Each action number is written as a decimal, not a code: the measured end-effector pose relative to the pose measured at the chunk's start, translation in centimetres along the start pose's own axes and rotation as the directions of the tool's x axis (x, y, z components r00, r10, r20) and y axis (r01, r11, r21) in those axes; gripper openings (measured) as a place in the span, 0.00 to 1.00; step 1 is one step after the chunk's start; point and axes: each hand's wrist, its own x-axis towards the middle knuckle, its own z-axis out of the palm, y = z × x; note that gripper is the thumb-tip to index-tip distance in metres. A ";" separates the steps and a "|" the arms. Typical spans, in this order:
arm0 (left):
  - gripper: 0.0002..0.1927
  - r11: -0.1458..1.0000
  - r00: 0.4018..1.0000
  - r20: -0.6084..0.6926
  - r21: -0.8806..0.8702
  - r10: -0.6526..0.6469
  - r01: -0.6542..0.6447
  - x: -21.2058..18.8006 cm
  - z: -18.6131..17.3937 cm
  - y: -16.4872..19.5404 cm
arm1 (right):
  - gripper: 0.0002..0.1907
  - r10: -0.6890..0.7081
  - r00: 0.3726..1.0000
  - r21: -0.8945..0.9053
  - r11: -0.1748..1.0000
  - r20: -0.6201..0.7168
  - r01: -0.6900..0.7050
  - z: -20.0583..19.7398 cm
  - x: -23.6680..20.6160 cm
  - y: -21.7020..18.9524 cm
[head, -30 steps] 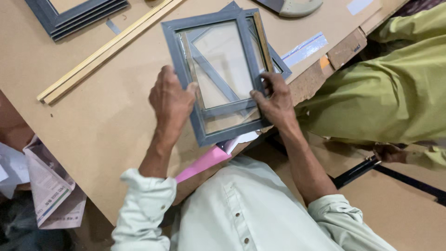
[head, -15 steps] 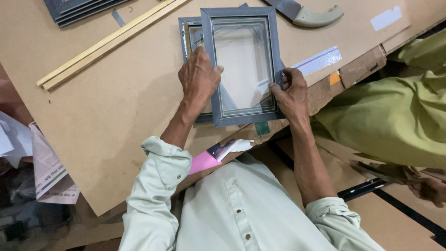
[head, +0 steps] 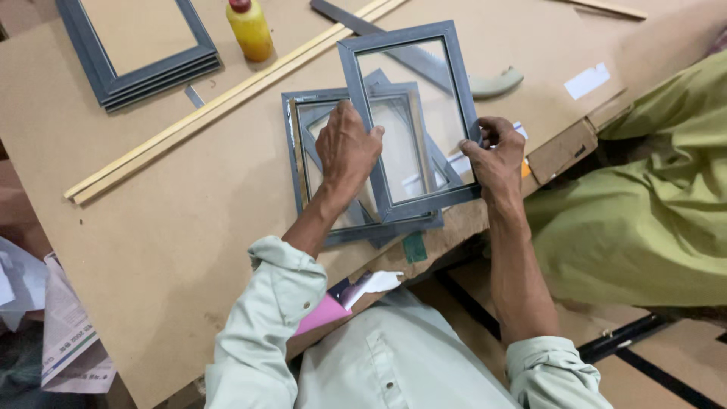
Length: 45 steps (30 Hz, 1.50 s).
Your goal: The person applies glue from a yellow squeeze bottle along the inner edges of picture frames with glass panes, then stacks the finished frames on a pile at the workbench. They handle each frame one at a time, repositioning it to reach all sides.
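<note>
Here both hands, left hand [head: 348, 151] and right hand [head: 494, 155], clench the grey frame's [head: 413, 121] side edges.

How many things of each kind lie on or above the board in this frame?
Held grey frame, gripped by left hand and right hand: 1
Grey frame piles (one beneath it, one top left): 2
Yellow bottle: 1
Long pale wooden strips: 2
Total: 6
</note>
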 end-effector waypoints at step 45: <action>0.30 0.998 0.997 -0.048 0.039 0.059 -0.058 -8.3 -3.7 -3.7 | 0.27 0.068 0.996 -0.239 0.970 0.066 -0.050 0.8 -9.6 -3.1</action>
